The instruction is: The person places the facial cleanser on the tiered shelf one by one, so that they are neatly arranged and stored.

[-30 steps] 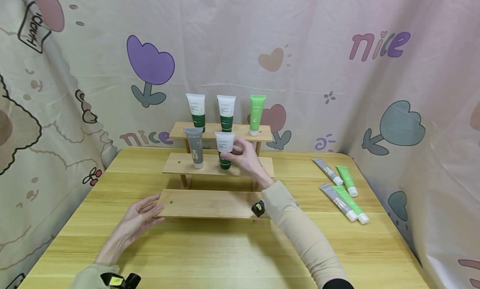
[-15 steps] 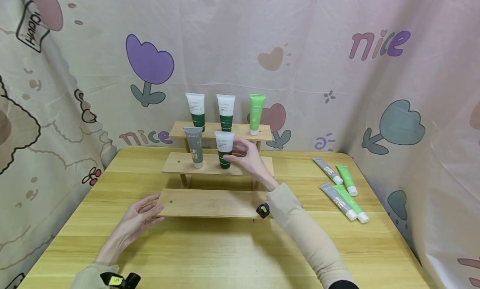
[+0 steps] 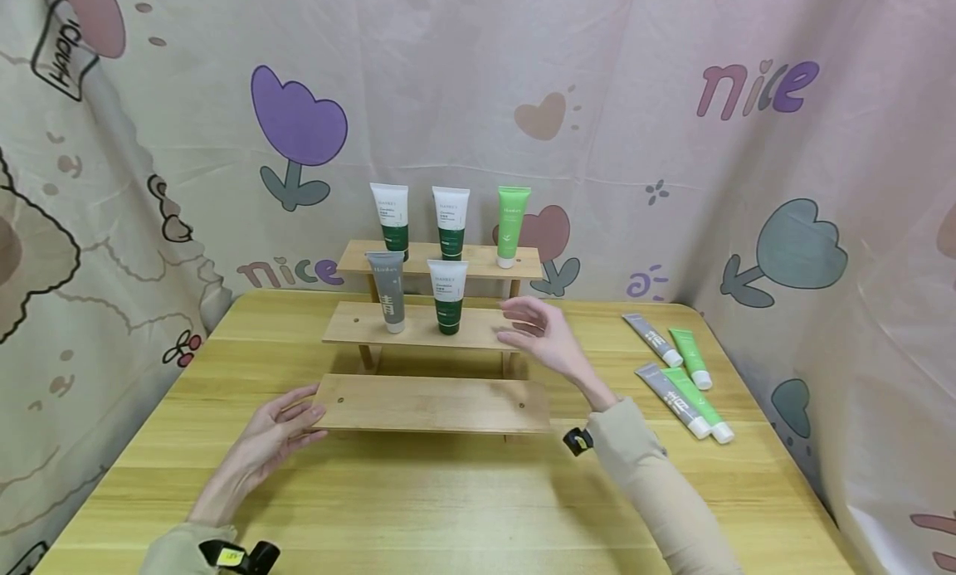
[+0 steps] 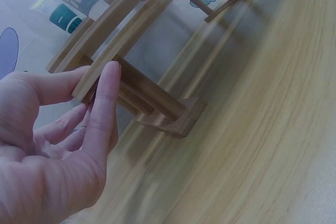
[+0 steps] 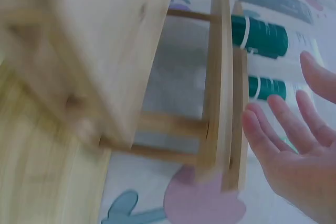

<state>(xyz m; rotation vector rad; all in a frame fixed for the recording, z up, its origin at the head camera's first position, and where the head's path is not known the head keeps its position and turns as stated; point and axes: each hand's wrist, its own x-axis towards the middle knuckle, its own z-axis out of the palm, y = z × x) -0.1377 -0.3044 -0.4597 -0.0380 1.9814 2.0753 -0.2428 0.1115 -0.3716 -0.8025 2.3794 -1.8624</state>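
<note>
A three-step wooden display stand stands on the table. My left hand grips the left end of its lowest board; in the left wrist view, thumb and fingers pinch that board. On the middle step, a grey tube and a white-and-green tube stand upright on their caps. Just right of the white-and-green tube, my right hand hovers with relaxed fingers, holding nothing and apart from the tube. On the top step stand two more white-and-green tubes and a light green tube.
Right of the stand, two grey tubes and two light green tubes lie flat on the wooden table. A patterned cloth hangs behind the table and along its sides.
My right hand has let go of the white-and-green tube on the middle step and moved right. The tube stays upright. My left hand keeps its place on the stand.
</note>
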